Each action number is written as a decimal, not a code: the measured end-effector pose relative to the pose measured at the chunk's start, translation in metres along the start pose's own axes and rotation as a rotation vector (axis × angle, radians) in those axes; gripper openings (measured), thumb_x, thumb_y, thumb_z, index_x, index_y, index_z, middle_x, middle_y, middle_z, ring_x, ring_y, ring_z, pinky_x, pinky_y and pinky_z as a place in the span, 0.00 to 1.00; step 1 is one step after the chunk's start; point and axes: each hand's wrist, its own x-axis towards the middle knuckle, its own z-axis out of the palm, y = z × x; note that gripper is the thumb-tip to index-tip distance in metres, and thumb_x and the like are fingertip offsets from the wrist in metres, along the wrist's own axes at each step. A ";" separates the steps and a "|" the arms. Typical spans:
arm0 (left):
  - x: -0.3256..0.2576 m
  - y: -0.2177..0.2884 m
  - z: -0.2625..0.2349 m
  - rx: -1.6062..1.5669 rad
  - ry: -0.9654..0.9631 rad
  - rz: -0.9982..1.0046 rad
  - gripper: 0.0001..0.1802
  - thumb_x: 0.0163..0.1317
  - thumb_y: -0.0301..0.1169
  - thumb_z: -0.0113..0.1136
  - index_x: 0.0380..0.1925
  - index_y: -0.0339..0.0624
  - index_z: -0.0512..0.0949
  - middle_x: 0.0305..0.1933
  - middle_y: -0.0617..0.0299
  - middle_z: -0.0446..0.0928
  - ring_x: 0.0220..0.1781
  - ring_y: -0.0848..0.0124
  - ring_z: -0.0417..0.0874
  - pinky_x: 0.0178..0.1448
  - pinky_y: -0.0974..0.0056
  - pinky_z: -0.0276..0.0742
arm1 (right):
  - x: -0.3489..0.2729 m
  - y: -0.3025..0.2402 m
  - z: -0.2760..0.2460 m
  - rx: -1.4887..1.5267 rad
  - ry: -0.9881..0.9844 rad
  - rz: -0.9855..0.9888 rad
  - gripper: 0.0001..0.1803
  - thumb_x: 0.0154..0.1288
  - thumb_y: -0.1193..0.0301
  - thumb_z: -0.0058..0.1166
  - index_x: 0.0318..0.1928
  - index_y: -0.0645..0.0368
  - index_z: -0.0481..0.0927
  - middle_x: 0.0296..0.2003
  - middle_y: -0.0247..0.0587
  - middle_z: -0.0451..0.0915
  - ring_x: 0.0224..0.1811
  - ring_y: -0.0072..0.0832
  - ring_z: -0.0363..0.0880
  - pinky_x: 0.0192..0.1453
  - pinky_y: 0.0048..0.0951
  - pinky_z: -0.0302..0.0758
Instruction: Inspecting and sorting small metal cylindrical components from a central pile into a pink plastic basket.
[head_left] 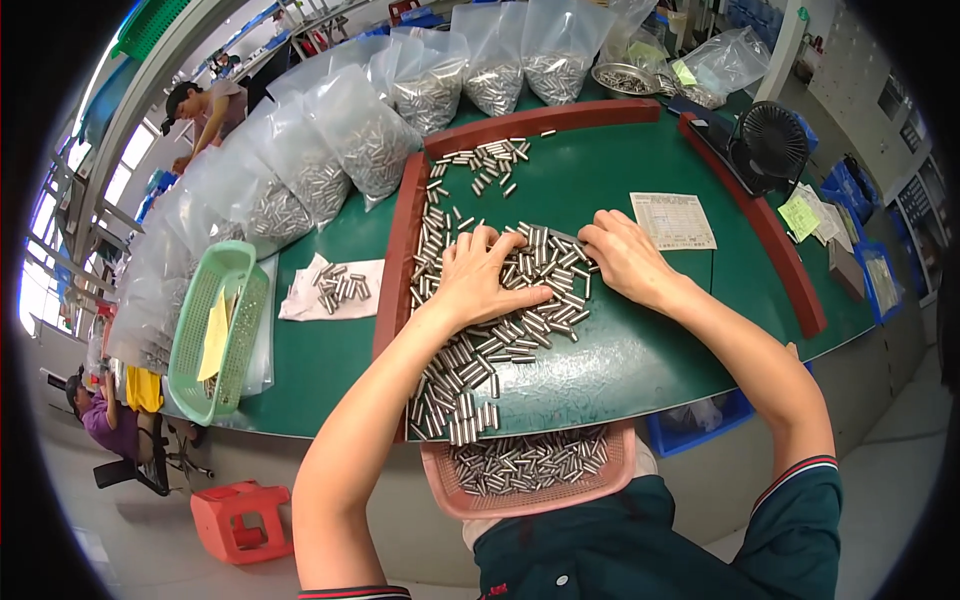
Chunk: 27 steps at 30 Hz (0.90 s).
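Observation:
Many short silver metal pins [540,325] lie in a heap along the left side of the green tabletop. My left hand [482,278] rests on the heap with its fingers and thumb spread, touching pins. At the heap's right edge, my right hand [628,258] has its fingers bent and closed on the end of a flat grey strip [566,238]. That strip lies at the far side of the pins, between my two hands; its full shape is hidden. Below the table's front edge, a pink plastic basket [432,470] on my lap holds more pins.
Reddish-brown rails [545,122] border the work area. Clear bags of pins [370,145] line the back and left. A green basket [185,350], a pin-covered cloth [300,300], a paper slip [675,220] and a black fan [768,145] surround it. Other people sit at far left.

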 end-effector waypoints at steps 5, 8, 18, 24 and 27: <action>-0.029 0.018 0.002 -0.042 0.030 -0.015 0.45 0.41 0.67 0.65 0.55 0.51 0.73 0.51 0.54 0.67 0.58 0.57 0.64 0.62 0.52 0.55 | -0.025 -0.019 -0.004 -0.017 0.000 -0.005 0.07 0.60 0.78 0.52 0.39 0.65 0.78 0.34 0.47 0.72 0.42 0.44 0.71 0.47 0.42 0.70; -0.042 0.024 0.005 -0.039 0.089 -0.010 0.44 0.41 0.64 0.67 0.55 0.50 0.73 0.51 0.53 0.67 0.57 0.56 0.64 0.61 0.52 0.55 | -0.036 -0.029 -0.006 -0.032 0.009 -0.016 0.07 0.60 0.77 0.53 0.39 0.66 0.78 0.33 0.46 0.72 0.41 0.43 0.71 0.46 0.41 0.70; -0.091 0.051 0.007 -0.075 0.158 -0.040 0.38 0.46 0.57 0.69 0.54 0.49 0.73 0.53 0.52 0.66 0.59 0.56 0.64 0.66 0.52 0.55 | -0.070 -0.060 -0.006 0.010 0.029 -0.028 0.06 0.58 0.76 0.53 0.36 0.65 0.77 0.33 0.46 0.71 0.40 0.43 0.71 0.46 0.42 0.70; -0.115 0.062 0.005 -0.094 0.160 -0.052 0.37 0.45 0.54 0.71 0.53 0.49 0.73 0.53 0.52 0.65 0.60 0.56 0.64 0.66 0.53 0.56 | -0.087 -0.075 -0.009 0.034 0.028 -0.053 0.05 0.57 0.78 0.53 0.35 0.65 0.77 0.31 0.45 0.70 0.38 0.42 0.70 0.45 0.41 0.70; -0.127 0.069 0.005 -0.103 0.169 -0.062 0.37 0.45 0.53 0.71 0.53 0.48 0.73 0.52 0.53 0.66 0.59 0.56 0.65 0.65 0.53 0.56 | -0.094 -0.083 -0.012 0.046 0.015 -0.059 0.03 0.57 0.79 0.52 0.33 0.64 0.76 0.31 0.45 0.70 0.37 0.42 0.70 0.43 0.40 0.70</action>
